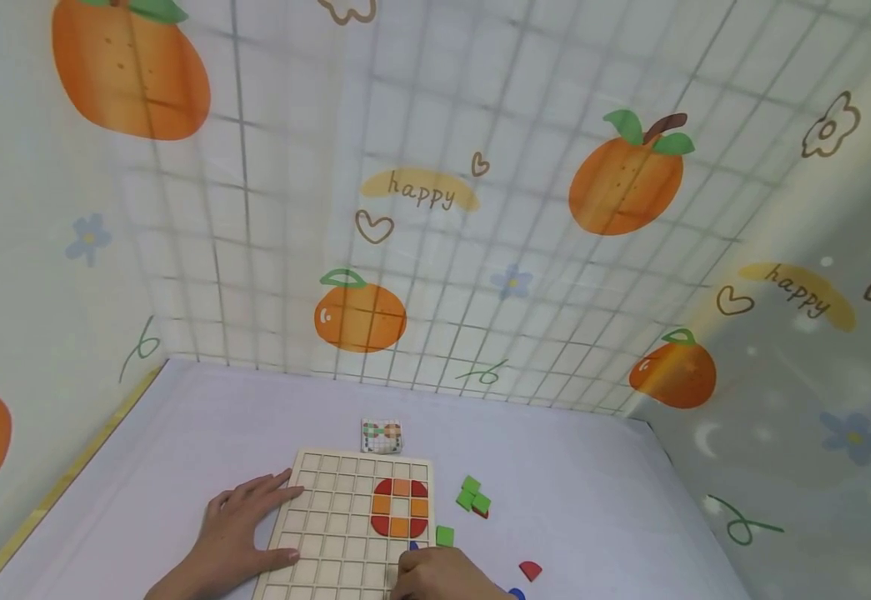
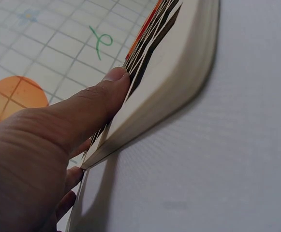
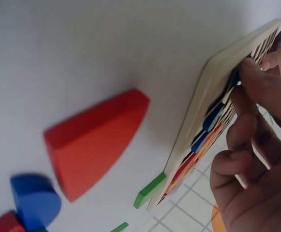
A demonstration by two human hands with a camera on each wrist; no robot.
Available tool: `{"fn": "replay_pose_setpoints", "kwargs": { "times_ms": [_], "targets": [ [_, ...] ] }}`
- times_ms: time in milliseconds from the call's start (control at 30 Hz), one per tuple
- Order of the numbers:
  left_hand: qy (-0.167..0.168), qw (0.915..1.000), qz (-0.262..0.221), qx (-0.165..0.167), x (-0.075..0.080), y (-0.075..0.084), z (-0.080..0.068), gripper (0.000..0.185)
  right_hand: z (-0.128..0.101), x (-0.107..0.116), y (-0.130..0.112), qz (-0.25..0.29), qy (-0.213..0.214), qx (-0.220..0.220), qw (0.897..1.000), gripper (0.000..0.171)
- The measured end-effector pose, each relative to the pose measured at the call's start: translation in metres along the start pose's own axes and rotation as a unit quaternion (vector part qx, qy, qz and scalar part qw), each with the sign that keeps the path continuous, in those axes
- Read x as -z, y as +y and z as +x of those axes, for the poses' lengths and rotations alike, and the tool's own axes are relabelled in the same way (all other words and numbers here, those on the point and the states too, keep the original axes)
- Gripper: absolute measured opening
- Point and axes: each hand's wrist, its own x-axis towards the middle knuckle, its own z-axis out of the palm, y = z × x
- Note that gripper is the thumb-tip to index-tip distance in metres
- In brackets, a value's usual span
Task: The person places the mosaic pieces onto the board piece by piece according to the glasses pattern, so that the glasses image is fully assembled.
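A wooden grid board (image 1: 345, 525) lies low in the middle of the head view on a pale cloth-covered table (image 1: 593, 500), with a ring of red and orange tiles (image 1: 400, 507) set into its right-hand cells. Just beyond its far edge sits a small pattern card (image 1: 381, 436). To the right of the board, loose on the cloth, are a small cluster of green tiles (image 1: 473, 496), a single green square (image 1: 445, 536) close to the board's edge, and a red quarter-round piece (image 1: 530, 570) toward the lower right; the right wrist view shows this red piece (image 3: 94, 140) large in the foreground with a blue piece (image 3: 34, 200) beside it at lower left. Printed walls with oranges and the word "happy" close in the back and sides. The left hand (image 1: 243, 529) lies flat at the board's left edge, fingers spread and straight, its thumb (image 2: 99, 104) pressing on the board's top face in the left wrist view. The right hand (image 1: 443, 577) sits at the bottom edge of the frame over the board's lower right part, fingers curled, fingertips (image 3: 256, 79) pinching a small blue tile (image 3: 235, 79) at the board's cells, another blue tile (image 3: 213, 116) lying in the grid nearby
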Motion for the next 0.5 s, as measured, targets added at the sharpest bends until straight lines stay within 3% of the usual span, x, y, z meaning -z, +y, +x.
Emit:
{"fn": "replay_pose_setpoints", "kwargs": {
  "times_ms": [500],
  "targets": [
    [0.003, 1.0, -0.006, -0.003, 0.0025, 0.0035, -0.0022, 0.087, -0.0042, -0.0033, 0.0024, 0.036, -0.013, -0.048, 0.998, 0.011]
  ]
}}
